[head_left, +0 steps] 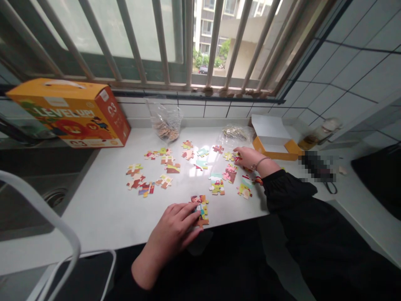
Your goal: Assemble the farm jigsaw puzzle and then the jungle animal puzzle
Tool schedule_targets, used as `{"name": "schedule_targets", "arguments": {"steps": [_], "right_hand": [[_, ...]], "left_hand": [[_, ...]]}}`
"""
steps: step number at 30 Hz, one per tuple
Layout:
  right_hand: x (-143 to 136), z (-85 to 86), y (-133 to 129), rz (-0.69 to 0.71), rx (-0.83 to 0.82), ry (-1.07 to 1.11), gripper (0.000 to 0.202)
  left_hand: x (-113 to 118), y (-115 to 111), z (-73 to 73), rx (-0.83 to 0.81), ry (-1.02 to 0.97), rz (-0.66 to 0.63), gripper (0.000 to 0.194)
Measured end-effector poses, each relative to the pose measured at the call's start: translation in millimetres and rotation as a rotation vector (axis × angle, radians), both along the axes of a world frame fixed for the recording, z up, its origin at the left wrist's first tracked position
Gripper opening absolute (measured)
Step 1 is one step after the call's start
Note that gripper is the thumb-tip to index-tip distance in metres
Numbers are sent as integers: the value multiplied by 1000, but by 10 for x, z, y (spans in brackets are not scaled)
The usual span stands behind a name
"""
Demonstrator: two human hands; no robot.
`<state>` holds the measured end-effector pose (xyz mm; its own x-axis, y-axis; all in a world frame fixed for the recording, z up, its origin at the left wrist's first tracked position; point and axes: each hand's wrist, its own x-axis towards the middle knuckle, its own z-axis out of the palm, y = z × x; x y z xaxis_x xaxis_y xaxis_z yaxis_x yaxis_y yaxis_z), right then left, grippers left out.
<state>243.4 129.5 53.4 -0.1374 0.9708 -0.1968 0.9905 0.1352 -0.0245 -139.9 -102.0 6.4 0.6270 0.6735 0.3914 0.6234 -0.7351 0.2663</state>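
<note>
Near the counter's front edge, my left hand (pixel 174 224) lies with its fingers on a small group of joined puzzle pieces (pixel 204 210), covering part of it. My right hand (pixel 248 158) reaches over the loose pieces at the right, its fingertips at a yellow-green puzzle piece (pixel 228 156); whether it grips a piece is hidden. Just below are a pink piece (pixel 230 173) and a joined section showing a red tractor (pixel 217 184). More pieces, such as a brown and green one (pixel 172 167) and a blue and purple one (pixel 145 189), lie to the left.
An orange box (pixel 78 119) stands at the back left beside the sink (pixel 34 209). Clear bags (pixel 166 125) lie along the wall. At the back right are an open yellow box (pixel 275 144), a bottle (pixel 319 133) and a blurred dark object (pixel 317 166). A white cable (pixel 73 238) crosses the lower left.
</note>
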Motion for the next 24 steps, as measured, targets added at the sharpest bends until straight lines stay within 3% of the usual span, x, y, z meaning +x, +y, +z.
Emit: {"name": "schedule_targets", "arguments": {"steps": [5, 10, 13, 16, 19, 22, 24], "right_hand": [[30, 65, 44, -22, -14, 10, 55], [121, 218, -57, -42, 47, 67, 22], [70, 294, -227, -94, 143, 255, 31], [-257, 282, -487, -51, 139, 558, 41], [-803, 155, -763, 127, -95, 743, 41], [-1278, -20, -957, 211, -192, 740, 23], [-1444, -112, -1023, 203, -188, 690, 22]], "left_hand": [[-4, 3, 4, -4, 7, -4, 30], [7, -10, 17, -9, 6, 2, 30], [14, -16, 21, -13, -1, 1, 31], [18, -12, 18, -26, 7, 3, 32], [19, -8, 0, -36, 15, 6, 31], [19, -15, -26, -27, 4, 5, 31], [18, -24, -38, -26, -2, 4, 30]]}}
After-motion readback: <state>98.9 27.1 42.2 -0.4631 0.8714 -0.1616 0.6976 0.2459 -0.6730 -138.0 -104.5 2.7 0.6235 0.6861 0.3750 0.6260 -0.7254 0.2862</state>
